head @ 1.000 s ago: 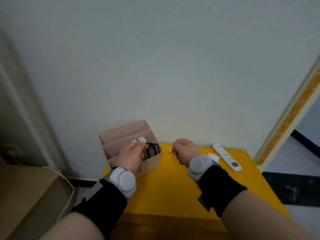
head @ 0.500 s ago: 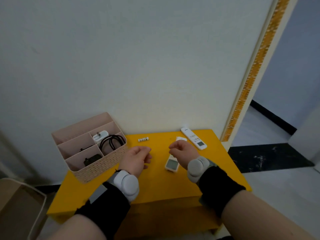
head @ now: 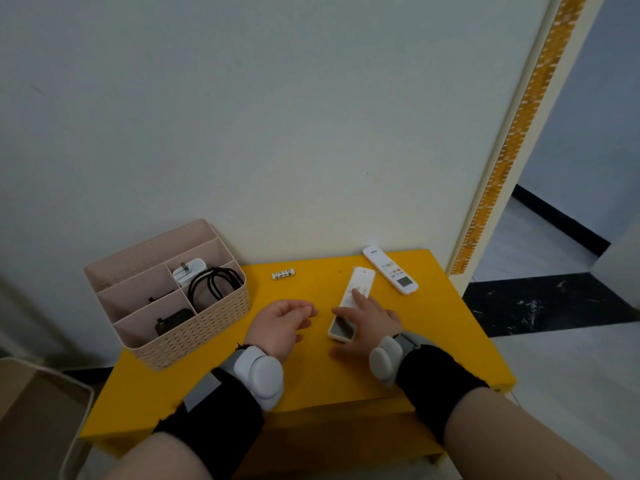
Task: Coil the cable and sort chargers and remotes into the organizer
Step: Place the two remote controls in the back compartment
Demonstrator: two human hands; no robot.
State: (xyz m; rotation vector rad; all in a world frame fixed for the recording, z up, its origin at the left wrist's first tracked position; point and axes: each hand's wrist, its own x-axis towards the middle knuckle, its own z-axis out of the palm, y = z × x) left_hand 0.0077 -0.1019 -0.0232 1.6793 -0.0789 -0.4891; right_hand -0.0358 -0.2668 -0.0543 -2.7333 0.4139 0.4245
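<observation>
Yellow tabletop (head: 311, 375) set against a white wall. Pink perforated organizer (head: 194, 327) stands at the far left corner, overhanging the left edge slightly.

Organizer contents: coiled black cable (head: 213, 284) stands in the right-hand compartment, nearest the tabletop's centre. White charger (head: 188, 270) sits in the compartment just behind the coil, prongs up. A black charger (head: 172, 320) lies in the front compartment. A second small dark item in the middle-left compartment is too indistinct to identify. The rear compartment's contents cannot be seen.

Loose items on the tabletop: a white remote (head: 351, 301) lies at centre, running from the far edge toward the near edge, screen end nearest the person. A second white remote (head: 389, 274) lies near the far right corner, angled, apart from the first. A small white battery (head: 283, 274) lies near the far edge, between the organizer and the remotes.

Right hand (head: 367, 322) rests on the central remote: fingers (head: 358, 296) spread apart, forefinger on the button area, thumb at the left side of the screen end. Not closed around it.

Left hand (head: 280, 323) hovers just left of that remote, fingers loosely curled, empty, clear of the organizer.

Both wrists carry grey bands over black sleeves.
</observation>
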